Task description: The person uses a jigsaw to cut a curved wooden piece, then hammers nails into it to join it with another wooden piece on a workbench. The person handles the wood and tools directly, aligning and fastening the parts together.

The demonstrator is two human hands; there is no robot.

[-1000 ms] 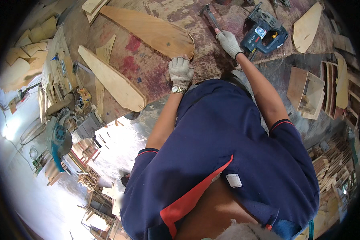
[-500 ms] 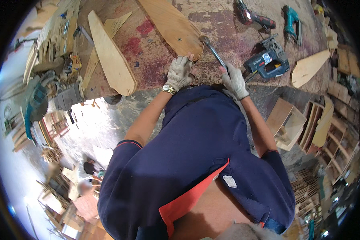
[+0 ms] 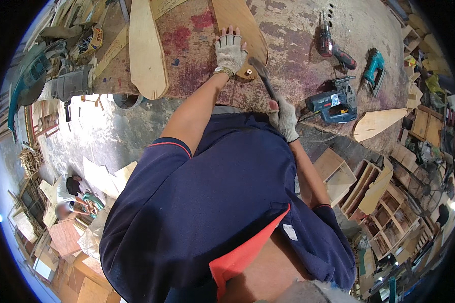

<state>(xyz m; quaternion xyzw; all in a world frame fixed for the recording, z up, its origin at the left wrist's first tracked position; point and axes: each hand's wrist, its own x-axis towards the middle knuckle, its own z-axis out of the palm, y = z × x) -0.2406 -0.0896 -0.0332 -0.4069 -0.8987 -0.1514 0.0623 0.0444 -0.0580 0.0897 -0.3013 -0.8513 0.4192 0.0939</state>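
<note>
My left hand (image 3: 230, 52), in a fingerless-looking knitted glove, lies flat on a brown wooden board (image 3: 247, 31) with its fingers stretched out. My right hand (image 3: 285, 118), gloved too, is wrapped round the handle of a hammer (image 3: 269, 87). The hammer's head is over the near end of the board, beside a small metal fitting (image 3: 249, 72) that sits there. Whether the head touches the wood I cannot tell. My left palm covers part of the board's left edge.
Right of the board on the worn bench (image 3: 293, 55) lie a drill (image 3: 331, 48), a jigsaw (image 3: 333, 103), a teal power tool (image 3: 374, 70) and a pale wood piece (image 3: 379, 123). A long pale board (image 3: 145, 50) lies left, near a circular saw (image 3: 28, 86). Another person (image 3: 68, 197) is behind, lower left.
My left hand has moved from the board's near end to lie flat farther up, exposing the metal fitting there. The hammer stays in my right hand, now more upright in view. The view has shifted.
</note>
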